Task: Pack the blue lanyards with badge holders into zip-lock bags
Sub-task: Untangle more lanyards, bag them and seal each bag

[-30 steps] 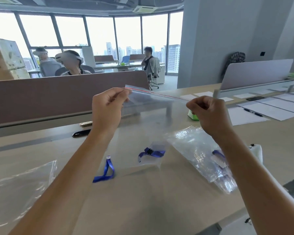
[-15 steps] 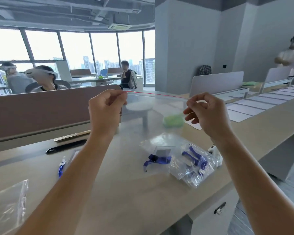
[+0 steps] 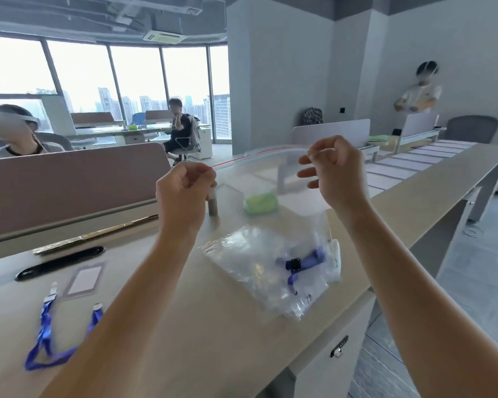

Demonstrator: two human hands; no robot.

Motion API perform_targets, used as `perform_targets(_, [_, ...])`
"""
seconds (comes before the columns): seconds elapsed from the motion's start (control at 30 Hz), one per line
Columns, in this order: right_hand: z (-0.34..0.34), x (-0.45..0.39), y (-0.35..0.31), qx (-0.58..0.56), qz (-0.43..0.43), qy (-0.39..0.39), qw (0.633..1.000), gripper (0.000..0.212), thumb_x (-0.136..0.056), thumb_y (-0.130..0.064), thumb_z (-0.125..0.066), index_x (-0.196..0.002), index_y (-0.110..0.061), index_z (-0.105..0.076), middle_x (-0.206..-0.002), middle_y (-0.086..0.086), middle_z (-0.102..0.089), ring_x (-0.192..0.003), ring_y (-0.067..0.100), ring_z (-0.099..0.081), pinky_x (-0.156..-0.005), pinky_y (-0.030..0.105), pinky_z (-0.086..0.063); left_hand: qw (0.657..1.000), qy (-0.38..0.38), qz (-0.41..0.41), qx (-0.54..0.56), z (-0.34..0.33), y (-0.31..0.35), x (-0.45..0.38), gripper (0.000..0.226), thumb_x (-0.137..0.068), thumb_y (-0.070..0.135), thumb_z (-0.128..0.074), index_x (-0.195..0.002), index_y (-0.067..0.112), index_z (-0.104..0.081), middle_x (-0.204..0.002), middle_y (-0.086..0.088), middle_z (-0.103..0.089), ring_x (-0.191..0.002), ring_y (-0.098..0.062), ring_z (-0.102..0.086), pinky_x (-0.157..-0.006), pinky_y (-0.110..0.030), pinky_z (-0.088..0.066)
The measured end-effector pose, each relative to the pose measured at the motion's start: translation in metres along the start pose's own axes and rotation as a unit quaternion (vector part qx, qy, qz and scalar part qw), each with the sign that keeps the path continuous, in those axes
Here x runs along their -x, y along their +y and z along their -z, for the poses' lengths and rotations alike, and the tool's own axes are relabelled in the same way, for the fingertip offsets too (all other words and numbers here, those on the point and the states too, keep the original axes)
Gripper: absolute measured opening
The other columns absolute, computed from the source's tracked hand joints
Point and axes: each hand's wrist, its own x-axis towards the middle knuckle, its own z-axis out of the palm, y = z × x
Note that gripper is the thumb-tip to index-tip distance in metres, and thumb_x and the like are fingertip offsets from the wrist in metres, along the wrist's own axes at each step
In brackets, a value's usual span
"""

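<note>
I hold a clear zip-lock bag [image 3: 259,179] with a red seal line up in the air over the desk. My left hand [image 3: 184,191] pinches its left top corner. My right hand [image 3: 334,170] pinches the right top corner, with the other fingers spread. The held bag looks empty. A blue lanyard [image 3: 45,337] with a clear badge holder [image 3: 84,280] lies loose on the desk at the lower left. Below my hands lies a pile of clear bags [image 3: 270,268] with a blue lanyard [image 3: 302,262] inside.
The wooden desk [image 3: 213,326] ends at its right edge close to the bag pile. A black cable slot [image 3: 61,261] and a brown partition [image 3: 69,182] lie behind. A green object [image 3: 260,202] sits past the held bag. Paper sheets [image 3: 414,162] line the far desk. Other people sit and stand around.
The view has swung to the right and the loose lanyard now shows at the lower left. My hands still hold the bag's top corners; the right hand's lower fingers have spread.
</note>
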Motion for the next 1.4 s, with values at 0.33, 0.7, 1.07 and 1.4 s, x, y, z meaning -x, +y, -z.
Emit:
perform_targets(0.33, [-0.102, -0.031, 0.155, 0.154, -0.084, -0.129, 0.976, 0.027, -0.089, -0.029, -0.075, -0.114, -0.022, -0.065, -0.105, -0.004, -0.076, -0.088, 0.014, -0.073, -0.087, 0.042, -0.061, 0.964, -0.002, 0.084, -0.251, 0.003, -0.160, -0.032, 0.011, -0.086, 0.018, -0.072, -0.078, 0.025, -0.069, -0.069, 0.012, -0.066, -0.072, -0.015, -0.065, -0.065, -0.019, -0.048])
perform_targets(0.7, [-0.140, -0.012, 0.198, 0.165, -0.125, -0.271, 0.940, 0.053, -0.093, -0.029, -0.075, -0.140, -0.013, -0.055, -0.130, 0.006, -0.067, -0.116, 0.020, -0.065, -0.102, 0.035, -0.052, 0.917, -0.094, 0.104, -0.372, 0.030, -0.221, -0.027, 0.047, -0.087, 0.031, -0.076, -0.130, 0.016, -0.061, -0.118, -0.006, -0.063, -0.104, -0.022, -0.061, -0.094, -0.040, -0.052])
perform_targets(1.07, [-0.225, 0.104, 0.130, 0.133, -0.071, -0.341, 0.928, 0.012, -0.091, -0.034, -0.074, -0.098, -0.025, -0.076, -0.088, -0.010, -0.075, -0.082, 0.005, -0.069, -0.079, 0.025, -0.054, 0.905, -0.048, 0.088, -0.414, 0.182, -0.162, 0.028, 0.013, -0.092, 0.026, -0.069, -0.103, 0.019, -0.070, -0.100, 0.000, -0.070, -0.093, -0.014, -0.064, -0.086, -0.031, -0.051])
perform_targets(1.4, [-0.345, 0.213, 0.102, 0.171, -0.019, -0.491, 0.854, 0.026, -0.091, -0.034, -0.073, -0.113, -0.022, -0.073, -0.111, 0.000, -0.072, -0.105, 0.017, -0.066, -0.087, 0.030, -0.049, 0.859, -0.010, 0.146, -0.491, 0.343, -0.132, 0.084, 0.018, -0.090, 0.016, -0.069, -0.108, 0.017, -0.072, -0.108, -0.001, -0.069, -0.098, -0.014, -0.063, -0.086, -0.024, -0.043])
